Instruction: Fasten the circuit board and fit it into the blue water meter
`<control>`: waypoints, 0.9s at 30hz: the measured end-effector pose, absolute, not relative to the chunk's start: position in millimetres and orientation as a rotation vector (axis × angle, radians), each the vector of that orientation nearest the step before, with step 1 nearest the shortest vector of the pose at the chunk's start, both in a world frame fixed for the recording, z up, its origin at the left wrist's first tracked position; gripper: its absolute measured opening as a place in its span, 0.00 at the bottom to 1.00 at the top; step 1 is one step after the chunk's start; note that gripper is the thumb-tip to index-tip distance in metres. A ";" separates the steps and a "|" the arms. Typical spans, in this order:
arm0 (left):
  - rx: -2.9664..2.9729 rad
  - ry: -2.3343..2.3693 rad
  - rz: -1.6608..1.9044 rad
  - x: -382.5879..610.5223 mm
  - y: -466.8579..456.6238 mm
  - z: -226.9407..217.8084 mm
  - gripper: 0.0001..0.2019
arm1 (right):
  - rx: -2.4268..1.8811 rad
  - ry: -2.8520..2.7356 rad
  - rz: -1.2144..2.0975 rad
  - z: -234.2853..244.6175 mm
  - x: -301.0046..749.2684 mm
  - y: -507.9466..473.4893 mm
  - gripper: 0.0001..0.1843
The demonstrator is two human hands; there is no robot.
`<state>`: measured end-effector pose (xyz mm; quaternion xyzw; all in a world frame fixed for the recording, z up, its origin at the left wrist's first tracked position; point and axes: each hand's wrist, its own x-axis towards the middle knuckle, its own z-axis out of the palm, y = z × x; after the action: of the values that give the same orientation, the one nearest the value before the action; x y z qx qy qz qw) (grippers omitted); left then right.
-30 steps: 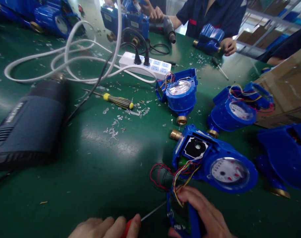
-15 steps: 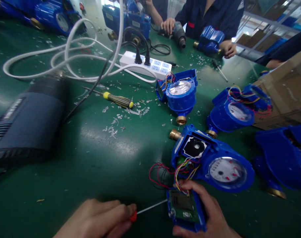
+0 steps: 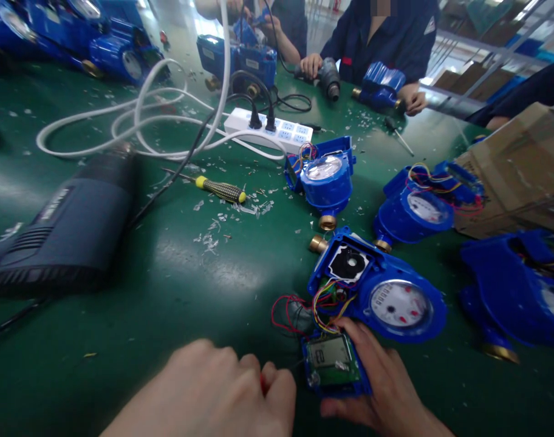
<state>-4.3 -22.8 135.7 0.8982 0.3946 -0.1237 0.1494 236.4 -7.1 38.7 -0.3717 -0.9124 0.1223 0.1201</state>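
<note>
My left hand is closed around a screwdriver; only a bit of its red handle shows, and the hand hides most of the tool. Its thin shaft seems to point at the left side of a small blue housing. My right hand grips this housing from the right, thumb and fingers on its edges. Inside lies a green circuit board with a grey display. Coloured wires run from the board into an opened blue water meter just above, with its white dial facing up.
More blue meters stand at the right, beside a cardboard box. On the left lie a heat gun, a yellow-black screwdriver and a white cable joined to a power strip. Plastic scraps are scattered mid-table. Co-workers' hands work opposite.
My left hand has moved right and rolled over, bringing its fist close to the housing and covering most of the screwdriver. The right hand keeps its grip. The view has shifted slightly.
</note>
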 end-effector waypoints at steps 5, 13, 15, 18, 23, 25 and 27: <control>2.489 1.215 -0.399 -1.4 -18.4 148.9 0.15 | -1.112 -2.677 0.322 47.3 236.1 -11.6 0.42; 2.318 1.295 -0.517 -1.9 -23.4 153.1 0.16 | -1.280 -2.403 0.187 41.5 235.1 -25.7 0.31; 2.327 1.310 -0.518 -1.3 -24.4 151.7 0.18 | -1.276 -2.432 0.111 37.9 234.4 -25.8 0.31; 2.379 1.330 -0.488 -0.6 -25.4 146.9 0.18 | -1.290 -2.440 0.019 31.8 231.3 -25.6 0.40; 2.516 1.304 -0.388 -1.1 -29.0 139.7 0.13 | -1.176 -2.414 -0.048 21.1 228.5 -26.9 0.35; 2.557 1.271 -0.359 -0.8 -28.2 141.0 0.12 | -1.169 -2.397 0.015 20.4 227.9 -27.9 0.33; 2.550 1.225 -0.355 0.9 -23.5 145.7 0.10 | -1.196 -2.359 0.101 21.5 226.4 -28.3 0.31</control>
<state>0.9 -23.5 145.7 0.8850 0.4251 -0.1232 0.1446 226.4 -28.3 21.5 -0.4380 -0.8642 0.0369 0.2449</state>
